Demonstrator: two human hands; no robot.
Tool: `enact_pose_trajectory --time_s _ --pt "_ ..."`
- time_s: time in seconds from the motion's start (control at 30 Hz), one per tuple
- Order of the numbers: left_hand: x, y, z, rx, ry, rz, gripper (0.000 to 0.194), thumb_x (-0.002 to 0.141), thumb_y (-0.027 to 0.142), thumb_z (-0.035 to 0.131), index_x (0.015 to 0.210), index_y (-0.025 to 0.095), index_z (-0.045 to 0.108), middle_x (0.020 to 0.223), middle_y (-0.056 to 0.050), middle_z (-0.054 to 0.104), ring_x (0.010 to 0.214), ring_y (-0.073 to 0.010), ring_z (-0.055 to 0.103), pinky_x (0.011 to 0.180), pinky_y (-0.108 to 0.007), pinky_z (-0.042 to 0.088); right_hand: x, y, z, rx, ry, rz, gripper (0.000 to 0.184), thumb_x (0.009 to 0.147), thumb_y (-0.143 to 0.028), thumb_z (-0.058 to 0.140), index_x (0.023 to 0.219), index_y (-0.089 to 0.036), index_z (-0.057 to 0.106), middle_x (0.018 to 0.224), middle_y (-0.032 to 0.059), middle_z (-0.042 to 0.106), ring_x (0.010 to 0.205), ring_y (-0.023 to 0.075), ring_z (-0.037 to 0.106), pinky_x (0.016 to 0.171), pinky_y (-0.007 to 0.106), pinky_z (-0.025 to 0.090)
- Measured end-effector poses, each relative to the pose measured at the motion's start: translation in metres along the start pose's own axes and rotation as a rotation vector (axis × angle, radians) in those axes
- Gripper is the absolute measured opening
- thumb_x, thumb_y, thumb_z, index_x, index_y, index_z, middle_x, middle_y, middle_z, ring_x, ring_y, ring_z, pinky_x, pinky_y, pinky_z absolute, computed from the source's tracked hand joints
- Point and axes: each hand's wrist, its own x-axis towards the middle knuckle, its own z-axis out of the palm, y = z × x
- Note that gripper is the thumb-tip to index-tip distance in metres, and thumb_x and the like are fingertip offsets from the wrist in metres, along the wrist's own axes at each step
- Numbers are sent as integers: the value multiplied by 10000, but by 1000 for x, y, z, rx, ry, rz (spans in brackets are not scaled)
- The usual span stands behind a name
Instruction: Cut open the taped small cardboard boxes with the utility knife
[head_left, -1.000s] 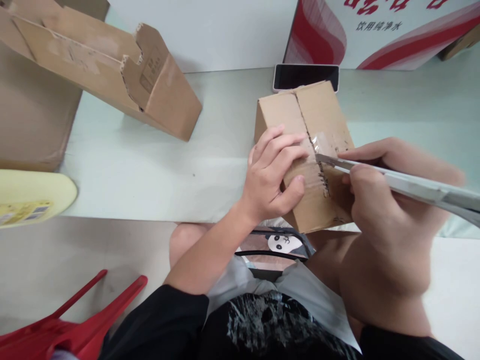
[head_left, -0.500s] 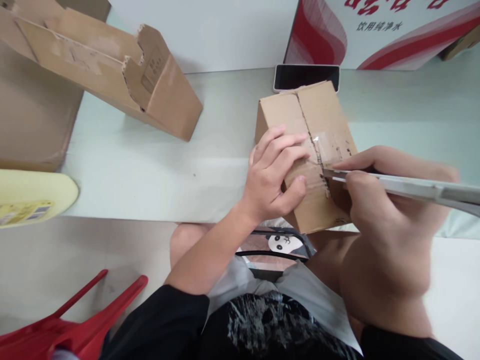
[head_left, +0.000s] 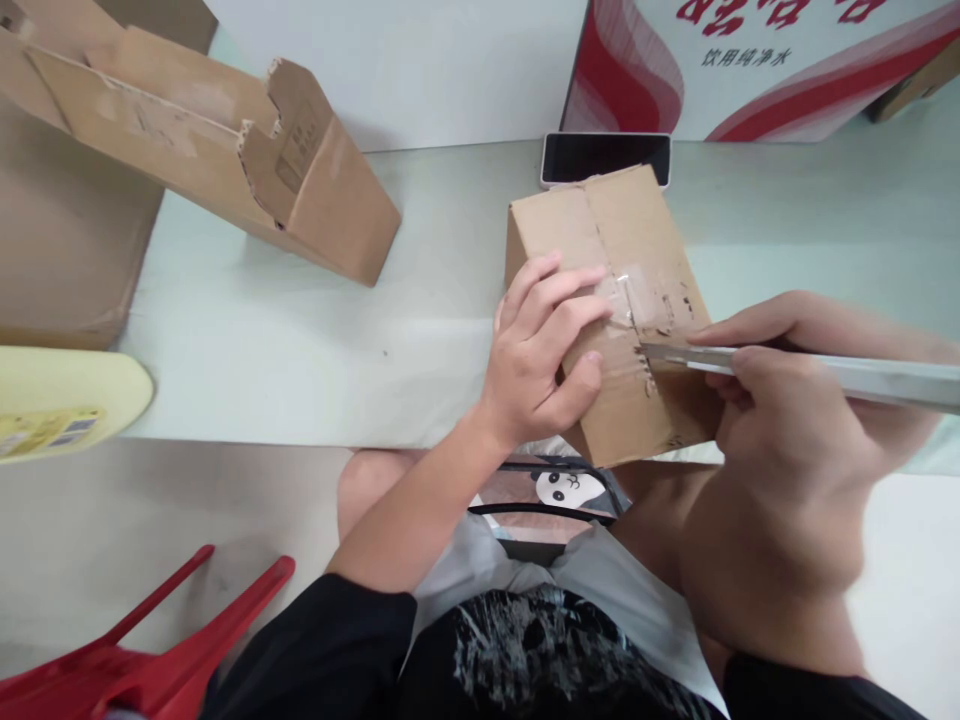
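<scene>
A small brown cardboard box [head_left: 641, 230] stands at the table's front edge, tilted slightly, with clear tape and torn, dark marks along its top seam. My left hand [head_left: 536, 345] lies on its top at the left, fingers spread and pressing on the cardboard. In my right hand [head_left: 795, 410], closed around it, is a slim silver utility knife [head_left: 847, 378]. Its thin blade tip meets the seam near the middle of the taped part. The right fingers partly hide the knife's body and the box's right side.
Behind the box lies a phone [head_left: 606, 160] before a red-and-white carton [head_left: 750, 90]. An open cardboard box [head_left: 345, 190] stands left on the pale table [head_left: 315, 350], with a yellow bottle [head_left: 67, 400] nearer me. A red stool [head_left: 172, 650] is on the floor at lower left.
My right hand and the knife have drawn back to the right, showing more of the blade. The left hand stays on the box. The view has shifted slightly.
</scene>
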Motion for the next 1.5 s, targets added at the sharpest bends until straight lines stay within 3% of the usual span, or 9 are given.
enact_pose_trajectory --time_s 0.1,0.23,0.43,0.57,0.73,0.87,1.13,1.37,1.5 --pt "0 -4 2 -45 43 17 285 1012 424 405 1241 359 560 1360 -30 650 1350 -242 579 1259 -540 384 5 7 -1 31 56 -140 183 646 -83 546 574 -186 679 445 -32 529 395 94 418 364 239 188" --pt "-3 -9 3 -43 6 -13 308 990 458 399 1251 452 561 1396 30 628 1402 -252 545 1266 -573 361 2 6 -3 8 49 -41 205 672 -39 542 613 -185 672 465 -47 526 396 87 406 376 229 268" --pt "1 -4 -1 -16 56 63 196 998 382 435 1119 345 585 1326 -36 650 1326 -229 566 1216 -538 450 1 -2 -1 82 37 41 196 644 -80 507 572 -193 650 424 -47 493 377 89 368 364 240 237" --pt "5 -2 2 -31 78 80 180 997 373 438 1062 304 590 1245 -64 657 1265 -223 588 1198 -512 475 2 4 -2 90 60 11 234 648 -44 489 575 -191 655 423 -56 487 357 77 353 365 226 227" --pt "1 -7 5 -70 88 64 256 990 422 429 1187 384 588 1286 -12 645 1256 -238 596 1230 -519 420 1 14 -3 73 44 -106 248 699 -3 548 591 -198 658 442 -63 476 364 69 339 385 217 227" --pt "-1 -5 0 -30 0 31 287 1003 364 437 1217 338 626 1357 -42 618 1376 -271 525 1252 -550 373 1 12 -2 48 61 -106 264 666 22 513 585 -185 655 430 -62 472 363 68 351 384 223 233" --pt "2 -1 -2 -14 40 39 269 1005 353 433 1184 365 633 1287 -23 634 1324 -236 563 1243 -496 420 1 8 -2 297 29 146 297 663 -15 475 618 -207 696 436 -68 470 383 72 334 370 211 200" --pt "0 -1 -6 6 -42 5 272 1019 347 453 1112 303 706 1299 -58 655 1365 -289 545 1229 -590 406 2 6 -2 313 32 159 279 675 -42 493 614 -206 710 423 -67 471 384 70 336 371 218 190" --pt "2 0 -5 -29 -3 22 233 1017 334 470 1112 304 681 1285 -53 653 1342 -262 553 1238 -550 408 1 5 -2 301 47 156 289 688 -9 491 619 -196 700 431 -67 480 389 69 351 379 219 202"
